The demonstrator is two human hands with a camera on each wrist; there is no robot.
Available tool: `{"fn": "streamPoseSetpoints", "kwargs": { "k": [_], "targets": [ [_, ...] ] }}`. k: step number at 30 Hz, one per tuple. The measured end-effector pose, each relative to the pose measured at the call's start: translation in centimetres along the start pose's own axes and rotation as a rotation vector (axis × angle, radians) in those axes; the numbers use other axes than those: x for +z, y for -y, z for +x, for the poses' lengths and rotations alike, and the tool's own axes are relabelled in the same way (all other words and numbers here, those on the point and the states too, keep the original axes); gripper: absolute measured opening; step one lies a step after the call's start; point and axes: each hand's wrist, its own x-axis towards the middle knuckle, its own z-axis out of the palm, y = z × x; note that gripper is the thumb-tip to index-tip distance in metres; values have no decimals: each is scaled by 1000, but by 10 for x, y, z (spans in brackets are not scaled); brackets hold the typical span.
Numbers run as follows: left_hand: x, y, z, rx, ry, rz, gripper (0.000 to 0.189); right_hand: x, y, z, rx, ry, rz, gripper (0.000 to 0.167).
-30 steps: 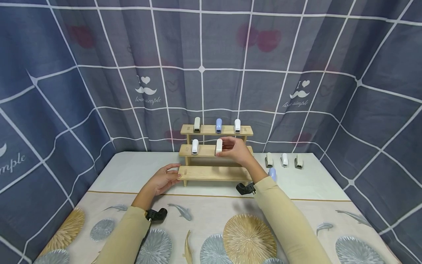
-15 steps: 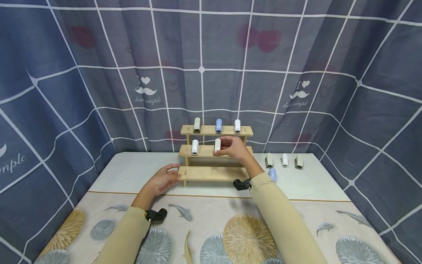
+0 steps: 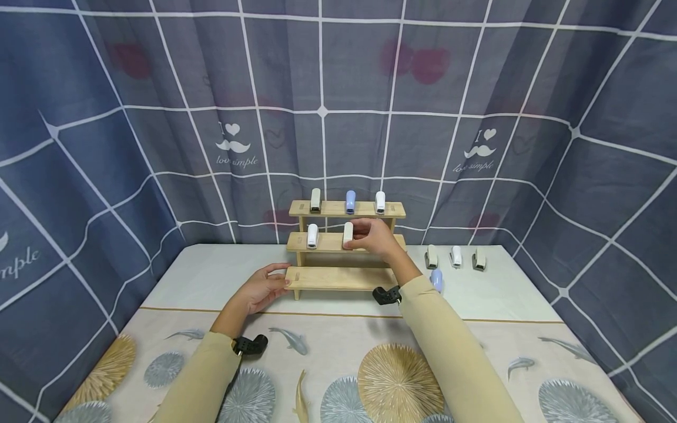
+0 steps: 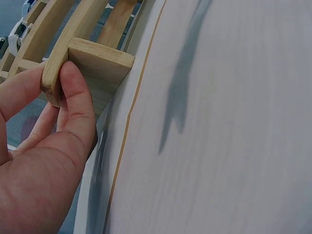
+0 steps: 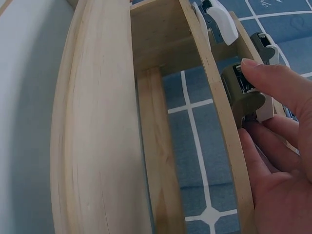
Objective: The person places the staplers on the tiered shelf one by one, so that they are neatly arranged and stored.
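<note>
A three-tier wooden display stand (image 3: 341, 277) stands at the back of the table. On its middle tier, my right hand (image 3: 374, 238) holds a small cream stapler (image 3: 347, 232) by its sides. In the right wrist view that stapler (image 5: 241, 97) shows a dark olive underside between thumb and fingers. A white stapler (image 3: 312, 236) stands to its left on the same tier. My left hand (image 3: 263, 288) pinches the left end of the bottom tier, with thumb and fingertips round the board (image 4: 54, 80) in the left wrist view.
The top tier carries a cream stapler (image 3: 315, 200), a blue stapler (image 3: 351, 201) and a white stapler (image 3: 380, 202). Right of the stand, several more staplers, including a blue one (image 3: 436, 280), are on the white tabletop (image 3: 508, 288). A grid-patterned curtain (image 3: 285, 141) hangs behind.
My right hand has shifted slightly left along the middle tier with the cream stapler, then stayed nearly still. The left hand keeps its grip on the stand.
</note>
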Motion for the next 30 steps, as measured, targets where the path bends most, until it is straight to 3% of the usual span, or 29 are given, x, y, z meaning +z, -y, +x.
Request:
{"fn": "streamPoseSetpoints", "kwargs": {
  "k": [18,30],
  "targets": [
    [0,1,-1,-1,-4,7,65,0,0,-7,-13,-19,-30,66],
    [0,1,-2,5,-1,-9,64,-4,-9,-30,-45,-71,69,65]
  ]
}}
